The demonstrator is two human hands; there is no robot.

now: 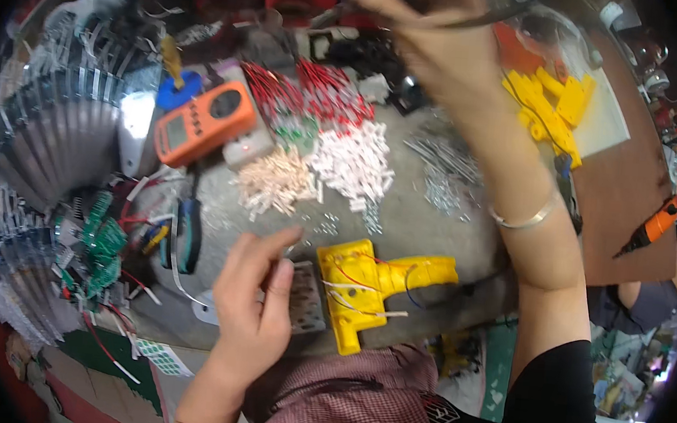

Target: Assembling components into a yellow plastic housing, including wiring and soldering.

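Curving left fingers [272, 248] near yellow plastic shell [364, 302]

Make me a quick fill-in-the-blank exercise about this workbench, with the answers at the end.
1. The bracelet is worn on the person's ____ forearm.
2. The body of the handheld meter is coloured ____.
3. The beige pieces lie to the ____ of the white pieces.
4. The open shell, near the left hand, is ____ in colour.

Missing words: right; orange; left; yellow.
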